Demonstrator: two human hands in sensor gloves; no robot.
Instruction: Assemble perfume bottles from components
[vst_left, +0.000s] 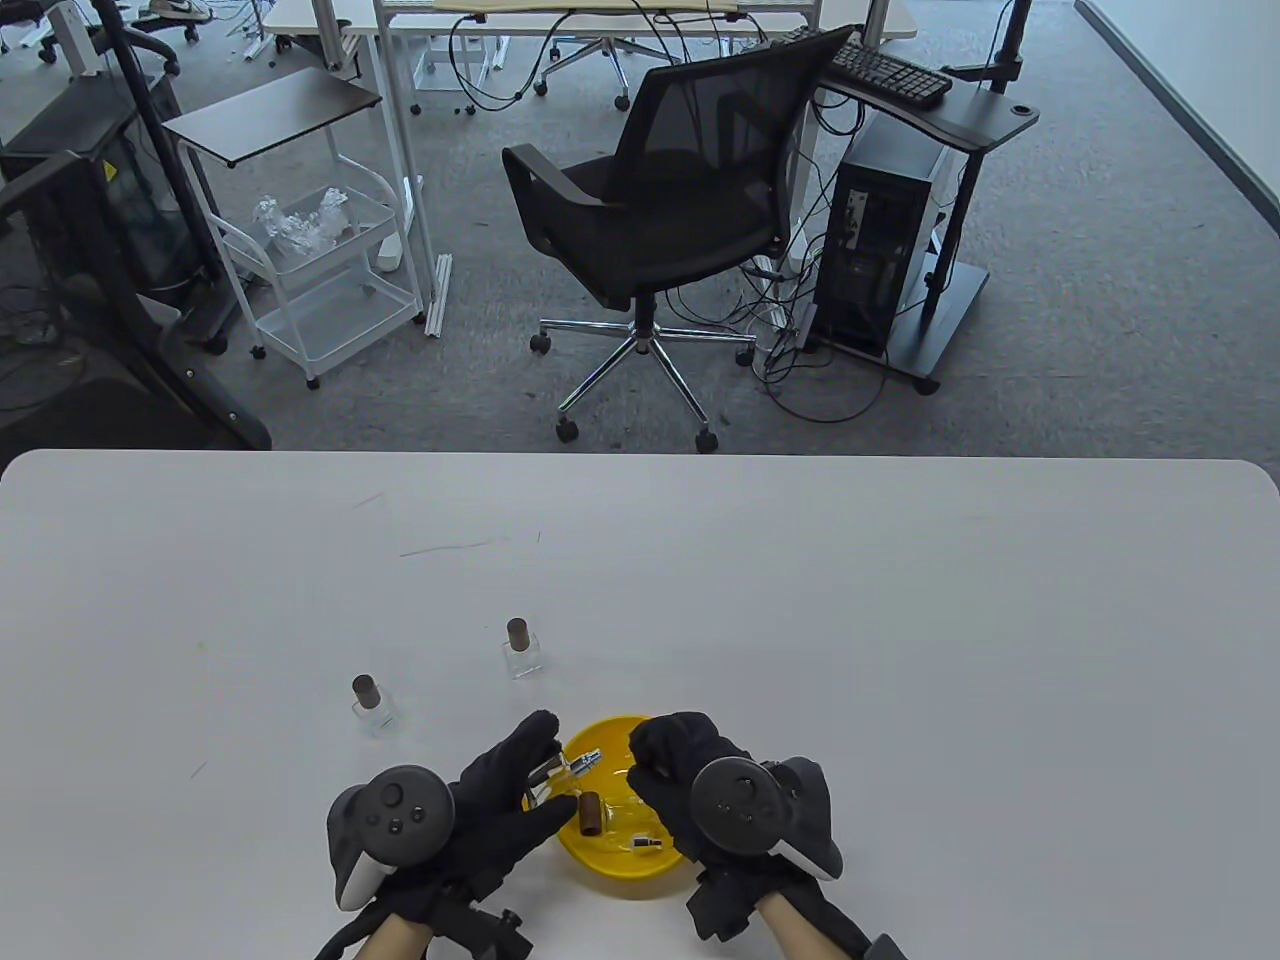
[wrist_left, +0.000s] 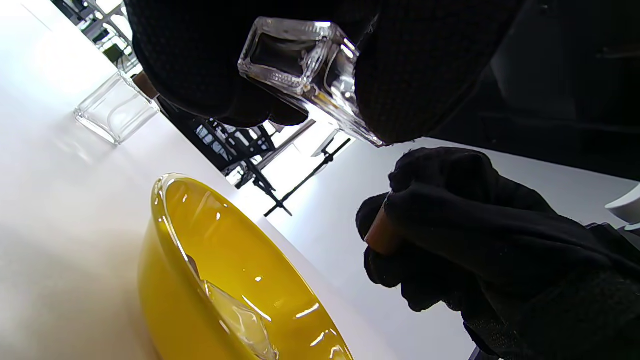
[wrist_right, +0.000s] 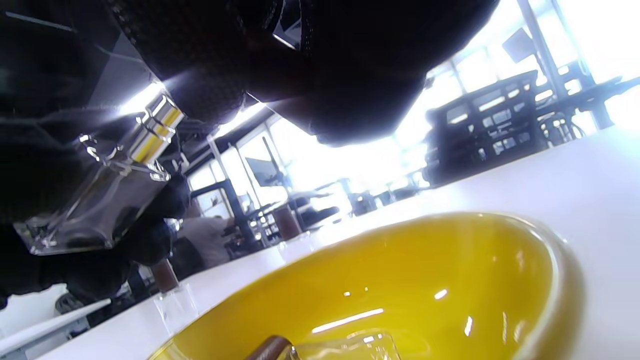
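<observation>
Near the tabletop's near edge, the left hand (vst_left: 505, 800) grips a tilted glass bottle (vst_left: 553, 778), sprayer neck pointing right toward the right hand (vst_left: 690, 790), which pinches a brown cap (wrist_left: 382, 232) over the yellow bowl (vst_left: 610, 868).

The table view is evenly lit by soft, cool overhead light, sharp throughout, with the table (vst_left: 640, 580) edge bowed by wide-angle distortion and only faint shadows under the hands. Both wrist views are strongly backlit: far windows blow out to white, leaving the gloved left hand (wrist_left: 210, 55) and right hand (wrist_right: 350, 70) near-black silhouettes. Bright specular streaks glint on the yellow bowl (wrist_right: 400, 280) and the glass bottle (wrist_left: 300, 65). The far background is soft in both.
</observation>
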